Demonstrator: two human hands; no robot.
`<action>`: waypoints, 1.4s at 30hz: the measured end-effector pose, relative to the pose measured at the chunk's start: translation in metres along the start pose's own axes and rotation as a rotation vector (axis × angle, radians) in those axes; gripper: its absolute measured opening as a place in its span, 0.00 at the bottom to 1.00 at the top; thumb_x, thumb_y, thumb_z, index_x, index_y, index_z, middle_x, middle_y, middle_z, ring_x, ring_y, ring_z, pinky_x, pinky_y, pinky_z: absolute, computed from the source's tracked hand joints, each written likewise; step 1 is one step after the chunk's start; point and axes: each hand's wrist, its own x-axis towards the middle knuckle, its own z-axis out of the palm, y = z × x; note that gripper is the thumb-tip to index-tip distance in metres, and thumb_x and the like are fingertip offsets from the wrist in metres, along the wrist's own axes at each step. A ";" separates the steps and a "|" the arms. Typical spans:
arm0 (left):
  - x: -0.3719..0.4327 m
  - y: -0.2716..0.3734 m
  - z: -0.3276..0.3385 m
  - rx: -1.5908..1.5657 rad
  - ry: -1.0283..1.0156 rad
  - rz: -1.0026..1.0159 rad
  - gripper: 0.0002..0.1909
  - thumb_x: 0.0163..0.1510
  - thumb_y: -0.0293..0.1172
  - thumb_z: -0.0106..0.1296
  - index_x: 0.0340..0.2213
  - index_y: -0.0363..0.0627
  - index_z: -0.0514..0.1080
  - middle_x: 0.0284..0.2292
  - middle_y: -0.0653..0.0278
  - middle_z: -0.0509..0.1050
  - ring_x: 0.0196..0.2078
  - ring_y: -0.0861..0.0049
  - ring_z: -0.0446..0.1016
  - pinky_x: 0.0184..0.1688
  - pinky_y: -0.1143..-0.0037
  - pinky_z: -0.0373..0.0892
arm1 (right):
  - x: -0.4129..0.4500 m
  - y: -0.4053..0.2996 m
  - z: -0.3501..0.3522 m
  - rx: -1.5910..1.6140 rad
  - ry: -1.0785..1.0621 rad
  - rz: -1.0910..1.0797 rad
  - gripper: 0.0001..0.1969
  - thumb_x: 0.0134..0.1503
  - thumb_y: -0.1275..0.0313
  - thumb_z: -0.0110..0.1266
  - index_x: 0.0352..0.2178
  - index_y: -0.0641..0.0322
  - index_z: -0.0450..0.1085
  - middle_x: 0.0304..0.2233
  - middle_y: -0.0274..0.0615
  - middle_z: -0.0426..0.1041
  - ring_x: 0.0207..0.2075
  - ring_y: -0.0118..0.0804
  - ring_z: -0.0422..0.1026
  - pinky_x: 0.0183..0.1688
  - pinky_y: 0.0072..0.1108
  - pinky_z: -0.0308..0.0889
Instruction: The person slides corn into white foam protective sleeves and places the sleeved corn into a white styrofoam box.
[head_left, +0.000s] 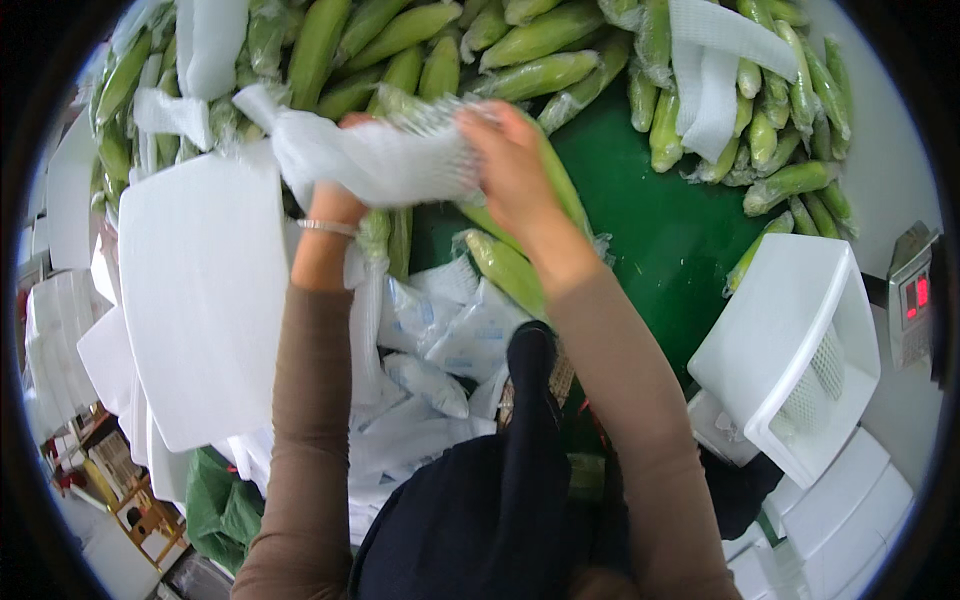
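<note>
A white foam net sleeve (390, 165), blurred by motion, is held crosswise between both hands above the corn. My left hand (337, 201) is mostly hidden behind it, with fingertips showing along its upper edge. At the other end, my right hand (514, 161) grips the sleeve with thumb and fingers. Whether anything is inside the sleeve cannot be made out. Directly below my right wrist lie green husked ears of corn (502, 266), some in clear film. Beneath my forearms, several white ice packs (465, 330) with blue print are heaped in front of me.
Film-wrapped corn (540, 45) is piled along the far side of the green table surface (637, 195). More foam sleeves (709, 75) lie on it. White foam boxes or lids (202, 300) stand at left. An open white foam box (795, 352) sits at right, beside a digital scale display (911, 296).
</note>
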 end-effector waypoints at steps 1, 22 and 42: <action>0.035 -0.001 0.010 0.303 0.129 0.217 0.13 0.50 0.30 0.48 0.38 0.38 0.65 0.35 0.60 0.70 0.35 0.74 0.69 0.37 0.76 0.66 | 0.035 0.008 -0.005 -0.433 0.080 -0.064 0.09 0.53 0.68 0.47 0.30 0.64 0.63 0.25 0.44 0.71 0.29 0.36 0.71 0.31 0.28 0.65; -0.025 -0.089 0.151 -0.842 -0.024 -0.201 0.10 0.55 0.35 0.43 0.38 0.44 0.63 0.37 0.65 0.70 0.39 0.78 0.67 0.44 0.77 0.65 | -0.049 0.020 -0.073 -0.493 0.300 -0.185 0.11 0.59 0.66 0.40 0.29 0.64 0.60 0.26 0.37 0.65 0.29 0.24 0.62 0.32 0.18 0.60; 0.023 0.003 0.077 1.378 0.049 0.361 0.30 0.47 0.29 0.52 0.51 0.37 0.56 0.49 0.48 0.60 0.52 0.55 0.59 0.54 0.66 0.57 | -0.373 -0.305 -0.164 -1.815 0.616 -0.279 0.38 0.41 0.72 0.61 0.53 0.66 0.52 0.51 0.51 0.59 0.54 0.49 0.58 0.55 0.31 0.55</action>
